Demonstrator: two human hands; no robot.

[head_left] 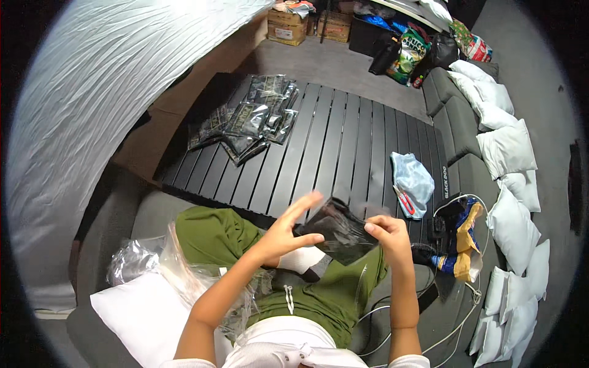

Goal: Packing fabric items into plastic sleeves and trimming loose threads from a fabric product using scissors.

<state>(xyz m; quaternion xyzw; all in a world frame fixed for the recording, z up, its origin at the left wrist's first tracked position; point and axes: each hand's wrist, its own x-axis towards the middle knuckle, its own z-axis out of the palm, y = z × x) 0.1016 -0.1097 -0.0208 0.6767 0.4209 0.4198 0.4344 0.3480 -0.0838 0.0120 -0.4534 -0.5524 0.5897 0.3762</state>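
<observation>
A dark packet in clear plastic is held up over my lap, slightly blurred. My right hand pinches its right side between thumb and fingers. At the packet's left edge is my left hand, with thumb and fingers spread apart; whether it touches the plastic I cannot tell. Several similar black packets in shiny clear wrapping lie in a loose pile on the far left of the slatted black table. On the table's right side, red-handled scissors rest on a light blue cloth or bag.
Crumpled clear plastic bags and a white pillow lie at my left on the grey sofa. White cables and a blue-and-yellow bag are at my right. Several white pillows line the right. Cardboard boxes stand at the back.
</observation>
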